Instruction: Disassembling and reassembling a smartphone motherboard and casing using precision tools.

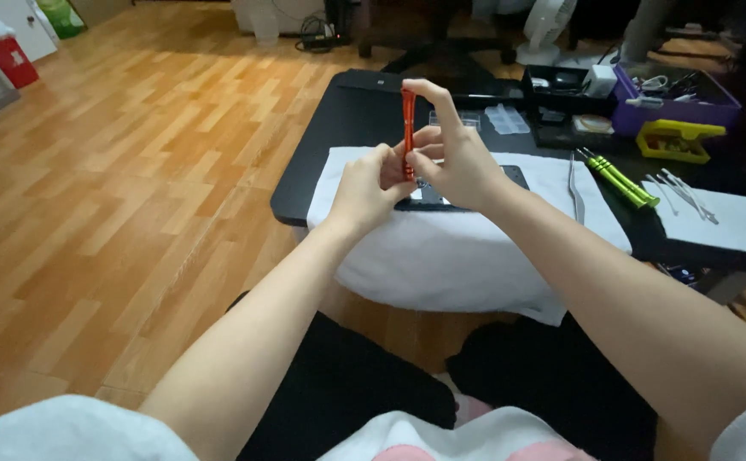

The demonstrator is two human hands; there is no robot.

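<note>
Both hands hold a slim orange tool [408, 128] upright above a dark flat device [509, 177] on a white cloth [441, 256]: the right hand [454, 154] pinches its top, the left hand [364, 188] closes round its lower end. A purple bin [714, 107] of small tools and a black tray [561, 94] stand at the black table's [339, 128] far right. Wood floor [134, 171] lies open leftward, with a red box [14, 60] at its corner.

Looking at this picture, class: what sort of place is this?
Probably a home repair corner: a low black table on a wood floor, green screwdrivers, a purple tool tray, and both hands holding an orange tool.
</note>
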